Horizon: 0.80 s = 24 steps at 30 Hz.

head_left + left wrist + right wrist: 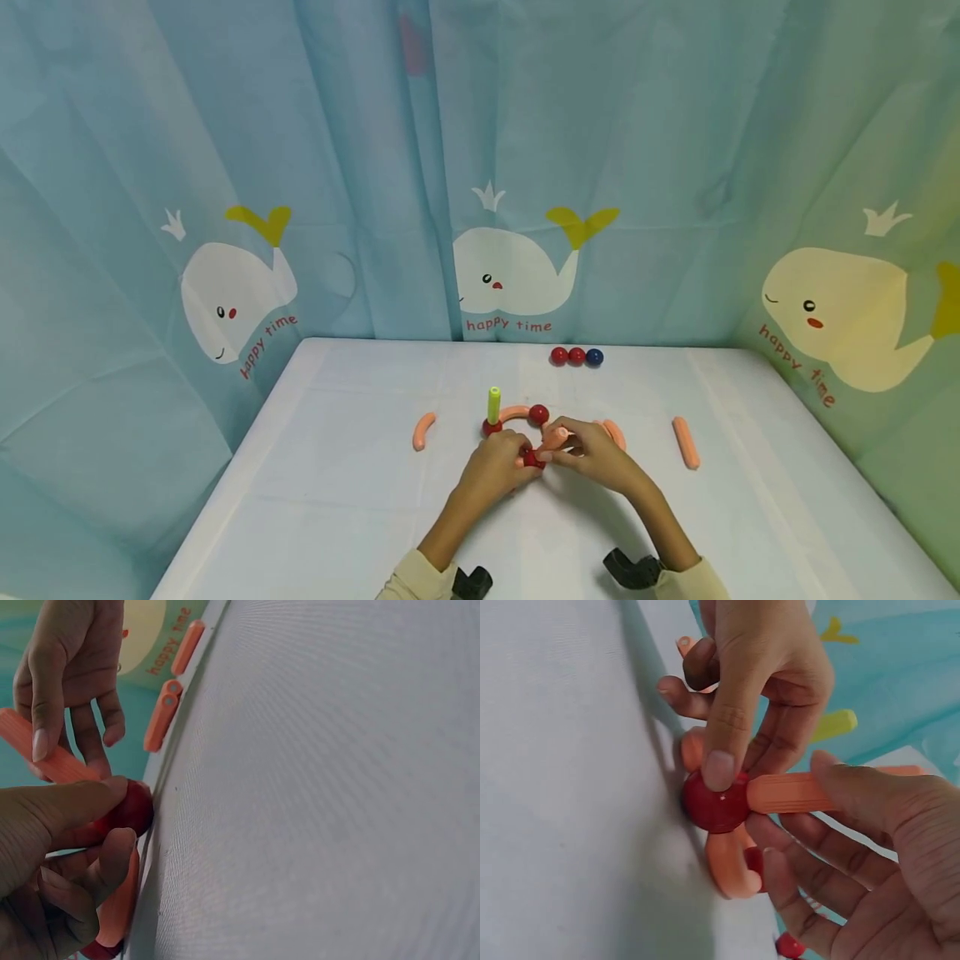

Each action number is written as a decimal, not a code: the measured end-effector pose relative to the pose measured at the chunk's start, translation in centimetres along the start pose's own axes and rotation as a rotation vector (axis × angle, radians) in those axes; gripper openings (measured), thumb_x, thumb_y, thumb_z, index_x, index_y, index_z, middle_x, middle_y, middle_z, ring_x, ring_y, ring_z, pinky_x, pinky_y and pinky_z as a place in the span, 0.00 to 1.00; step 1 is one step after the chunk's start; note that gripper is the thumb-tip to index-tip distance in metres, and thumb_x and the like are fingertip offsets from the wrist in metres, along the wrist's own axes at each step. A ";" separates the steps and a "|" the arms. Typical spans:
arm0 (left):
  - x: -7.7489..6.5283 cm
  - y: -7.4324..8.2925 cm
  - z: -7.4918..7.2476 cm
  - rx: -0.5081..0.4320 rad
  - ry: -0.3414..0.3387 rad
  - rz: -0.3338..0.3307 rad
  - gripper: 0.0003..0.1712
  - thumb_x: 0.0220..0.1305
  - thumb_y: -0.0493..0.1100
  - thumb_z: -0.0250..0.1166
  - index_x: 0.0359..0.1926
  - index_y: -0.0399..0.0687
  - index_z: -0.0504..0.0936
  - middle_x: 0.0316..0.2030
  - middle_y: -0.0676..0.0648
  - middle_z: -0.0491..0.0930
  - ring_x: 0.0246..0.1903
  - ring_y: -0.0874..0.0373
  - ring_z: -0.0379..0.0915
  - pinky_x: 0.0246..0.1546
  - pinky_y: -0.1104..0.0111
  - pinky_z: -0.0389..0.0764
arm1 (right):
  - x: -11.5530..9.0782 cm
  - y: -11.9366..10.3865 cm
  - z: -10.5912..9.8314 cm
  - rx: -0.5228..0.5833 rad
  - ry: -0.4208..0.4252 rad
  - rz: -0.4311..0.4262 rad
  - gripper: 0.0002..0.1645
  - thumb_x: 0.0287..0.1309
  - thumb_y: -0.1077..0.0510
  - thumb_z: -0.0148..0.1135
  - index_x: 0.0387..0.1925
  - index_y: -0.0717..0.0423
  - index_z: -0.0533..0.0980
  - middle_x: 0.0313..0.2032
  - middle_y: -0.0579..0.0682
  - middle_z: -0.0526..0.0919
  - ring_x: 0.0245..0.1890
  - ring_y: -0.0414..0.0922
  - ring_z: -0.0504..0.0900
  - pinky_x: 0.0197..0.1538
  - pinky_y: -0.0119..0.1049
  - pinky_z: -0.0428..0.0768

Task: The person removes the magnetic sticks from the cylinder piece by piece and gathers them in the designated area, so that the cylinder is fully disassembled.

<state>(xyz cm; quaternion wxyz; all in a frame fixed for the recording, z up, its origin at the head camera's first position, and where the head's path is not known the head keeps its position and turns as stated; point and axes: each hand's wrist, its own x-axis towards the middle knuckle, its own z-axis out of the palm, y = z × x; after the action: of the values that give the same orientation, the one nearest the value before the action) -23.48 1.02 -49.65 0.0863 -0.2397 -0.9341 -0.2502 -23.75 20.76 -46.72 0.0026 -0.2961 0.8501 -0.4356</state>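
In the head view, a ring of red balls and curved orange pieces [513, 412] lies on the table, and a yellow-green stick [493, 405] rises from one ball [491, 428]. My left hand [493, 463] grips the near side of this ring, its thumb on a red ball [711, 808] in the right wrist view. A straight orange stick [789, 793] is pinched between thumb and fingers of my right hand [597, 457]. One end of that stick meets the red ball; in the head view it points upward. Curved orange pieces adjoin the ball, partly covered by fingers.
Two red balls [577, 357] and a blue ball [594, 357] sit in a row at the back. A curved orange piece [423, 431] lies left, a straight orange stick [686, 443] right. More orange pieces [616, 434] lie behind my right hand. A whale-print curtain [660, 283] surrounds the table.
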 end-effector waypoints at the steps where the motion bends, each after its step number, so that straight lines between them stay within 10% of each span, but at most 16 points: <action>1: 0.0 0.0 0.0 -0.007 -0.004 -0.006 0.14 0.52 0.52 0.75 0.33 0.49 0.86 0.29 0.55 0.82 0.25 0.70 0.68 0.25 0.78 0.70 | -0.1 0.1 0.1 0.012 0.008 -0.001 0.14 0.59 0.59 0.67 0.43 0.63 0.78 0.37 0.50 0.85 0.39 0.35 0.84 0.43 0.34 0.84; 10: -0.2 0.0 -0.1 -0.005 -0.017 -0.020 0.16 0.50 0.51 0.77 0.36 0.49 0.86 0.30 0.54 0.82 0.26 0.69 0.69 0.27 0.77 0.71 | -0.7 1.1 0.5 0.165 0.052 -0.002 0.10 0.63 0.65 0.60 0.44 0.70 0.75 0.42 0.63 0.82 0.38 0.50 0.87 0.39 0.37 0.85; 24: -0.2 -0.1 -0.1 -0.040 -0.024 -0.033 0.17 0.50 0.51 0.77 0.38 0.47 0.86 0.31 0.53 0.83 0.25 0.70 0.69 0.27 0.78 0.72 | -0.8 -2.5 0.5 0.048 0.146 -0.133 0.05 0.56 0.77 0.59 0.35 0.73 0.73 0.31 0.65 0.84 0.30 0.41 0.86 0.28 0.43 0.83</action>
<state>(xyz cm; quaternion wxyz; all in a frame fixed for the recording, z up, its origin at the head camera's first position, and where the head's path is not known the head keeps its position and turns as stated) -23.29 0.82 -49.63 0.0661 -0.2291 -0.9337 -0.2671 -21.70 19.67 -45.42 -0.0810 -0.3193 0.8157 -0.4754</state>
